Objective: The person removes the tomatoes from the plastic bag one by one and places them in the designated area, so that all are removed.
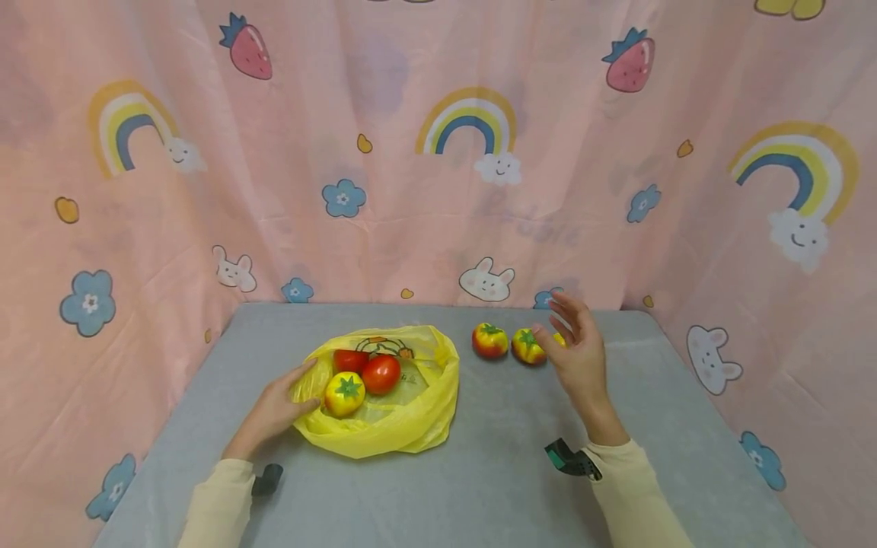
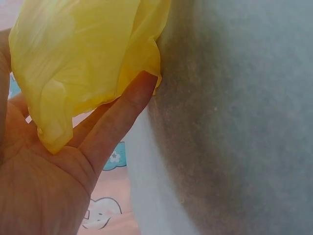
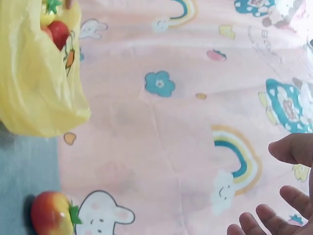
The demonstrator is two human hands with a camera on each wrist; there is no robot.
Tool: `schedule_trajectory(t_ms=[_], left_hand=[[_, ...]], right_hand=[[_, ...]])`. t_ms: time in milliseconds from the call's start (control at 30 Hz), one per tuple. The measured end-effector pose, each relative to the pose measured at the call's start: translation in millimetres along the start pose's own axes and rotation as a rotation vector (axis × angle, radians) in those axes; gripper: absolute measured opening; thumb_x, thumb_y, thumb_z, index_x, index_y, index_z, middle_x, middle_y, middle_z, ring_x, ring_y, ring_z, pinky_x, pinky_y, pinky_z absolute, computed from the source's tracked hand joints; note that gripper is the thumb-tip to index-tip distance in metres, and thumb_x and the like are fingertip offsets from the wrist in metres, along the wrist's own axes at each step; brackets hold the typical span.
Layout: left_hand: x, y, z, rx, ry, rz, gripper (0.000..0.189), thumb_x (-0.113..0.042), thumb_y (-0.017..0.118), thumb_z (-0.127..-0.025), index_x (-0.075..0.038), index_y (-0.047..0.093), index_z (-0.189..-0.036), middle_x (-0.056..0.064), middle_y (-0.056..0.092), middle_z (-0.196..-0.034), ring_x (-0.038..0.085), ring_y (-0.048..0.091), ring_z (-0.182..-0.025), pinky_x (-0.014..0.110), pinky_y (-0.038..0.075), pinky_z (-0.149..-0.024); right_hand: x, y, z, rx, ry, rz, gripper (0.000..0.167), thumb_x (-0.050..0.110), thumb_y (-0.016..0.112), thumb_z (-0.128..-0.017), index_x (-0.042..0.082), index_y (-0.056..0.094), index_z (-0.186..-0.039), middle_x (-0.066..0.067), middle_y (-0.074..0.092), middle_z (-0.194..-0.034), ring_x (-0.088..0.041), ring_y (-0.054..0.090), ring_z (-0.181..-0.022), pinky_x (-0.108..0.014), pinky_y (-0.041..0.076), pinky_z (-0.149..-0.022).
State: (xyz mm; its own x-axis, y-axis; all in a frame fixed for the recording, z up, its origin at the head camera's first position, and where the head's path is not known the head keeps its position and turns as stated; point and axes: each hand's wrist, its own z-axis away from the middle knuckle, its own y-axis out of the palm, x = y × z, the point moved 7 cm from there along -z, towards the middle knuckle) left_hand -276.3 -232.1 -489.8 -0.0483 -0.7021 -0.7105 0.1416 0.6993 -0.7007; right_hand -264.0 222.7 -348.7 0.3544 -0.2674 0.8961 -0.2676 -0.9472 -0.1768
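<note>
- Bag (image 1: 363, 439) holds three fruits (image 1: 345, 396).
- Left hand (image 1: 277, 403) grips its nine o'clock side.
- Right hand (image 1: 578, 361), relaxed, hovers near more fruits (image 1: 489, 341) at the bag's two o'clock.

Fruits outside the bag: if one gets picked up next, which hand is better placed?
Probably the right hand: it is open, holds nothing and hovers right by the fruits. The left hand is farther off and busy holding the yellow bag.
</note>
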Motion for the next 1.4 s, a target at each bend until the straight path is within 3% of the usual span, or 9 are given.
schedule_trajectory(t_ms=[300, 500, 733, 1200, 1400], left_hand=[[-0.9, -1.1, -0.5, -0.009, 0.019, 0.000, 0.072, -0.018, 0.068, -0.089, -0.011, 0.035, -0.153, 0.027, 0.034, -0.155, 0.050, 0.031, -0.142, 0.066, 0.025, -0.115], [0.8, -0.7, -0.1, -0.001, 0.017, -0.006, 0.072, -0.019, 0.068, -0.089, -0.011, 0.035, -0.153, 0.026, 0.034, -0.155, 0.050, 0.031, -0.142, 0.066, 0.025, -0.115], [1.9, -0.6, -0.1, 0.000, 0.010, 0.003, 0.072, -0.021, 0.068, -0.089, -0.012, 0.035, -0.153, 0.026, 0.033, -0.156, 0.050, 0.030, -0.142, 0.066, 0.024, -0.115], [3.5, 0.7, 0.7, -0.002, -0.002, 0.007, 0.072, -0.022, 0.069, -0.089, -0.014, 0.035, -0.153, 0.026, 0.033, -0.156, 0.049, 0.030, -0.143, 0.066, 0.024, -0.115], [4.7, 0.3, -0.1, -0.005, 0.001, 0.004, 0.073, -0.022, 0.069, -0.089, -0.014, 0.035, -0.153, 0.025, 0.034, -0.156, 0.049, 0.030, -0.143, 0.066, 0.024, -0.115]], right_hand=[[8.8, 17.2, 14.3, 0.083, -0.034, -0.103, 0.056, -0.004, 0.067, -0.088, 0.004, 0.047, -0.139, 0.005, 0.052, -0.138, -0.013, 0.051, -0.129, -0.014, 0.044, -0.105], [9.6, 31.6, 22.8, 0.136, -0.030, -0.109, 0.059, -0.003, 0.069, -0.087, 0.006, 0.046, -0.140, -0.005, 0.051, -0.141, -0.012, 0.053, -0.126, -0.012, 0.046, -0.101], [12.7, 47.3, 33.1, 0.193, -0.049, -0.055, 0.056, 0.005, 0.071, -0.087, 0.009, 0.048, -0.138, -0.009, 0.051, -0.141, -0.018, 0.053, -0.128, -0.013, 0.045, -0.101], [26.5, 79.0, 57.5, 0.333, -0.081, -0.126, 0.057, 0.000, 0.072, -0.085, 0.007, 0.050, -0.137, -0.015, 0.053, -0.140, -0.029, 0.055, -0.127, -0.015, 0.046, -0.103], [28.8, 96.1, 67.4, 0.401, -0.115, -0.124, 0.057, 0.001, 0.072, -0.085, 0.008, 0.050, -0.137, -0.010, 0.054, -0.139, -0.029, 0.055, -0.126, -0.020, 0.048, -0.104]])
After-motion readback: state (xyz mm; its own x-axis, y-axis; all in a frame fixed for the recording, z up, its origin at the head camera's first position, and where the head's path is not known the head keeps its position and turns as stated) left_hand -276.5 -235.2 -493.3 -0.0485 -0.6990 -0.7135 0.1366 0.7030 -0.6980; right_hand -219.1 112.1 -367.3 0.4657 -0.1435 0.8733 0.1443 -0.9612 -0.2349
